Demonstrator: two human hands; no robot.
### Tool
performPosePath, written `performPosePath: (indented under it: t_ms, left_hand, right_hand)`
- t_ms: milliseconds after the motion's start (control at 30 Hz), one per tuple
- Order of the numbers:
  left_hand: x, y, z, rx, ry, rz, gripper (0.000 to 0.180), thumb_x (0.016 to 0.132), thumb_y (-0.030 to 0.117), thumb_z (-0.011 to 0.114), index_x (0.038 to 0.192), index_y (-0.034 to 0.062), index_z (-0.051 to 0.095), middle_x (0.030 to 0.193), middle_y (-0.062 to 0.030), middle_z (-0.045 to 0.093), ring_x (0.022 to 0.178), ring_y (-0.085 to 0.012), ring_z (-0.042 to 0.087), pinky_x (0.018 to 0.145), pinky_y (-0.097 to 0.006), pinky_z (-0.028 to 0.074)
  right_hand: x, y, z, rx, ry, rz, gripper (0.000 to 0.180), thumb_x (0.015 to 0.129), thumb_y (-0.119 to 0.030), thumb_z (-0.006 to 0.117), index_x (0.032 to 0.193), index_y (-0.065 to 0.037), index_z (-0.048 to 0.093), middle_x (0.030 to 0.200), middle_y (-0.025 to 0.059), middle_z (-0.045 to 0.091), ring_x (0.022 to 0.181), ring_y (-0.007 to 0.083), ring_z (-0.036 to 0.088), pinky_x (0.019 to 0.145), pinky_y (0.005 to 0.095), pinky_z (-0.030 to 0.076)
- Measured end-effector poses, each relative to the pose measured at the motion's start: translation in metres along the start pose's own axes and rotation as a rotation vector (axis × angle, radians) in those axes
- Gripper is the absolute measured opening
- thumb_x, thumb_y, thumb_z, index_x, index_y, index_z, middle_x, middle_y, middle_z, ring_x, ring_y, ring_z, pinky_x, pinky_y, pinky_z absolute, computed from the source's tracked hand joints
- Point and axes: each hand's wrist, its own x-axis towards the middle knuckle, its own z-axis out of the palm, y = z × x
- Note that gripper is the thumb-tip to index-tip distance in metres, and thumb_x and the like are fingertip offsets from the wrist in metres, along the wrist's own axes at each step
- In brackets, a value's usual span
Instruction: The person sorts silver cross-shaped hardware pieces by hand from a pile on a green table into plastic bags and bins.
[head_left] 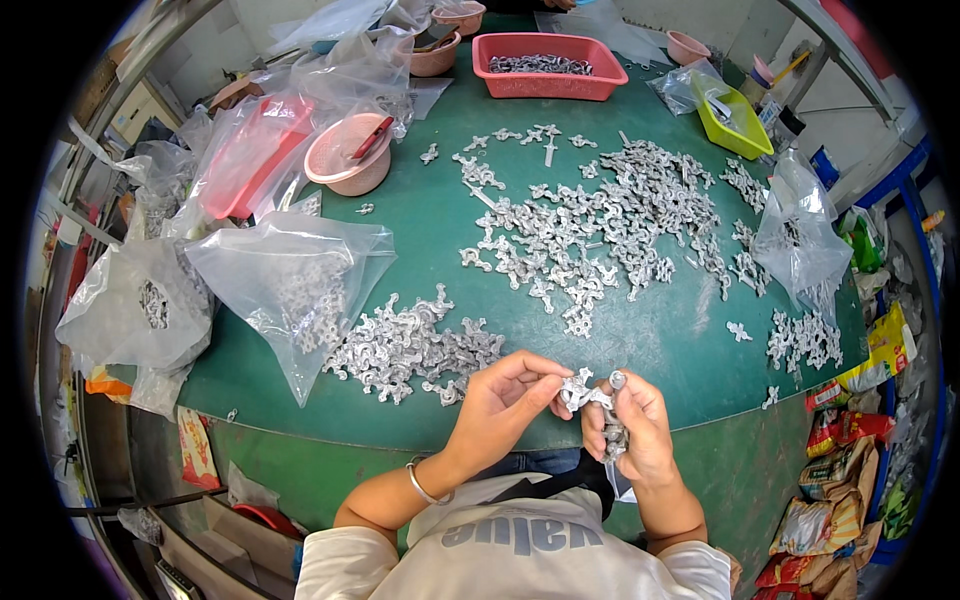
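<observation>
Close to my body, at the table's near edge, both hands meet. My left hand pinches a small grey metal part with several rounded lobes between thumb and fingertips. Fingers curl in my right hand around a grey metal piece, whose round end sticks up by the thumb; its exact kind is hidden by the fingers. The two metal pieces meet or overlap between the hands. A pile of similar metal parts lies just beyond my left hand, and a larger spread of them covers the table farther off.
On the green table stand a red tray of metal parts, a pink basket and a yellow-green basket. Clear plastic bags crowd the left; another bag lies right. Colourful packets fill the right side.
</observation>
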Motion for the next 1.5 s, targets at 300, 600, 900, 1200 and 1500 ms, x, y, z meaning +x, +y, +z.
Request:
performPosePath:
  t_ms: [300, 600, 900, 1200, 1500]
  left_hand:
    - [-0.005, -0.01, 0.007, -0.002, 0.048, 0.016, 0.014, 0.088, 0.003, 0.055, 0.099, -0.0058, 0.056, 0.088, -0.0112, 0.063, 0.075, -0.0149, 0.061, 0.071, -0.027, 0.049]
    - [-0.008, -0.014, 0.023, 0.771, 0.07, 0.325, 0.031, 0.076, -0.003, 0.065, 0.106, 0.0042, 0.061, 0.102, -0.0107, 0.057, 0.08, -0.0183, 0.06, 0.065, -0.026, 0.049]
    - [-0.006, -0.023, 0.008, 0.852, 0.062, 0.261, 0.028, 0.073, -0.005, 0.065, 0.1, 0.0033, 0.063, 0.1, -0.0096, 0.058, 0.077, -0.0174, 0.058, 0.065, -0.026, 0.047]
    - [-0.001, -0.032, 0.006, 0.866, 0.021, 0.204, 0.024, 0.074, -0.005, 0.063, 0.097, 0.0019, 0.062, 0.093, -0.0105, 0.06, 0.077, -0.0189, 0.058, 0.067, -0.027, 0.047]
    - [0.0, -0.037, 0.005, 0.901, -0.058, 0.142, 0.022, 0.076, -0.005, 0.062, 0.098, 0.0003, 0.061, 0.094, -0.0118, 0.06, 0.077, -0.02, 0.059, 0.067, -0.027, 0.047]
  right_hand:
    - [0.006, 0.009, 0.003, 0.116, 0.046, -0.024, 0.032, 0.09, -0.028, 0.055, 0.103, 0.0, 0.047, 0.075, 0.0103, 0.055, 0.055, 0.0148, 0.054, 0.042, 0.0236, 0.043]
    - [0.014, 0.024, -0.019, 0.292, 0.22, 0.019, 0.018, 0.09, -0.021, 0.053, 0.096, -0.004, 0.052, 0.095, 0.0098, 0.058, 0.067, 0.0158, 0.059, 0.044, 0.0239, 0.046]
    - [0.017, 0.001, -0.059, 0.48, 0.355, 0.172, 0.03, 0.086, -0.017, 0.057, 0.112, -0.005, 0.051, 0.084, 0.0042, 0.055, 0.058, 0.0101, 0.047, 0.042, 0.0199, 0.037]
    - [-0.009, -0.042, -0.098, 0.277, 0.436, 0.02, 0.041, 0.086, -0.014, 0.054, 0.125, -0.01, 0.041, 0.078, 0.0071, 0.052, 0.05, 0.0106, 0.042, 0.037, 0.02, 0.031]
    - [-0.117, -0.059, -0.171, 0.19, 0.2, -0.48, 0.043, 0.085, -0.01, 0.053, 0.125, -0.002, 0.04, 0.067, 0.0091, 0.047, 0.043, 0.0119, 0.039, 0.028, 0.0218, 0.031]
